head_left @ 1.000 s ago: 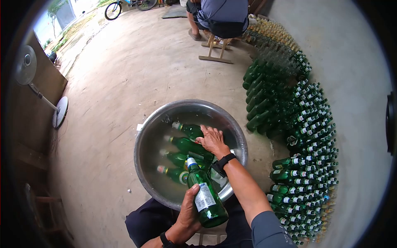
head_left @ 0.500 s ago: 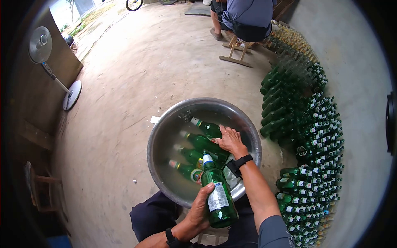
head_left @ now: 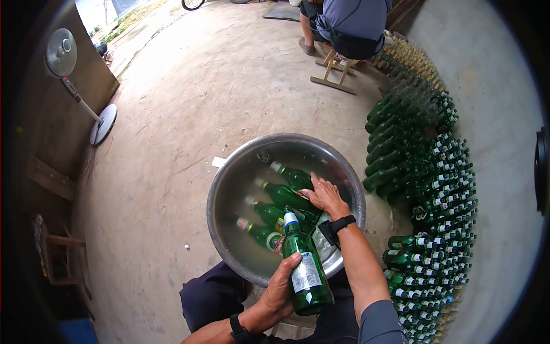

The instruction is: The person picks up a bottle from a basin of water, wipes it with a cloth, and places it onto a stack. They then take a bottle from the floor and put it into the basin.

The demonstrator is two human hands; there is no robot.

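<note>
My left hand is wrapped round a green glass beer bottle with a white back label, its neck tilted up over the near side of a metal basin. My right hand reaches into the basin with its fingers spread, touching the lower end of the farthest green bottle. Several green bottles lie side by side in the cloudy water. The nearest of these bottles shows a colourful label. Beneath my right wrist is a crumpled whitish, silvery thing, partly covered.
Stacked green bottles and rows of labelled bottles line the right wall. A person sits on a wooden stool at the back. A standing fan and a wooden chair are on the left.
The view has shifted slightly, so the surroundings sit a little differently. My left hand keeps the same bottle; my right hand stays at the bottles in the basin with its fingers slightly shifted.
</note>
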